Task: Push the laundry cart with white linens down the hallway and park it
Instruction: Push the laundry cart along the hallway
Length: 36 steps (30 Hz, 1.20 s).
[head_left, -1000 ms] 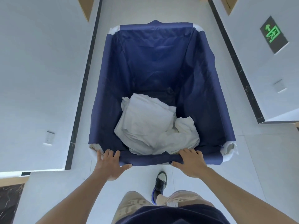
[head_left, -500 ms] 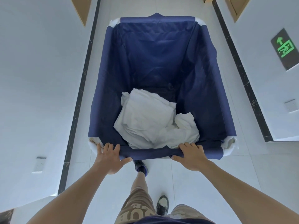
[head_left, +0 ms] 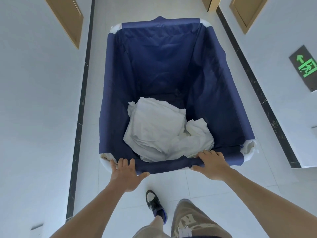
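A laundry cart (head_left: 161,66) lined with dark blue fabric fills the middle of the head view, in a narrow white hallway. A pile of white linens (head_left: 164,133) lies in its bottom, toward the near end. My left hand (head_left: 126,172) grips the near rim at the left corner, fingers over the edge and thumb under the blue cloth. My right hand (head_left: 211,164) grips the same rim further right, fingers curled over it. Both arms are stretched out in front of me.
White walls with black skirting close in on both sides. Wooden door frames show at the upper left (head_left: 66,19) and upper right (head_left: 247,12). A green exit sign (head_left: 306,67) sits low on the right wall. My left shoe (head_left: 155,205) is stepping on the white tiled floor.
The cart and I have moved forward down the hallway: the exit sign and the wall corners have slid back toward me, and more doors have come into view. My feet have changed step.
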### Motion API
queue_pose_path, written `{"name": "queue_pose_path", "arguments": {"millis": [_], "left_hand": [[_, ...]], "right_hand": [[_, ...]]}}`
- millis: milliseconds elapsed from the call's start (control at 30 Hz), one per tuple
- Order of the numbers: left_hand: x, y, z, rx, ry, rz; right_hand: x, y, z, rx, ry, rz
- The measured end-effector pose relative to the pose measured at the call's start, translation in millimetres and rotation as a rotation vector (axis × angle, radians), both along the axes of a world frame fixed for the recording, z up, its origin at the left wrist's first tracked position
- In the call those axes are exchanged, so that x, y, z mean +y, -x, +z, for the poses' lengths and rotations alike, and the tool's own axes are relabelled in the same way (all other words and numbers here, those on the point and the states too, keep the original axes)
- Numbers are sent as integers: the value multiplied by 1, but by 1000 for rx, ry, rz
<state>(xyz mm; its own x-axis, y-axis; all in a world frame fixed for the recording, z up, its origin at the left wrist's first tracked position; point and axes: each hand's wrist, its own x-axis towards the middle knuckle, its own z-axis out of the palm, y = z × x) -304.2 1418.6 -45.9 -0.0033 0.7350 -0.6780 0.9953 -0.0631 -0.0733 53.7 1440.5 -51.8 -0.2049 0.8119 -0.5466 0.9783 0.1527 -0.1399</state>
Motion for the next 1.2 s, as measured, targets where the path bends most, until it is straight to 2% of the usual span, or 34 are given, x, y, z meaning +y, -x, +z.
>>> {"name": "queue_pose_path", "arguments": {"millis": [533,667,900,967,1100,1200], "left_hand": [[262,17,4,16,13,0],[336,12,9,49,42,5],[420,-14,7,-5,-167,72],[450,-15,8,-26,-162,103],[509,-11,6,-48,-98,126],[544,-10,-1,-70,-102,127]], "right_hand": [[257,17,0,48,-62,6],[333,19,2,55,2,12],[451,12,-1,121,65,-7],[483,8,4,150,85,-56],[537,-7,13,-32,77,-55],[570,-8,13,-95,90,-52]]}}
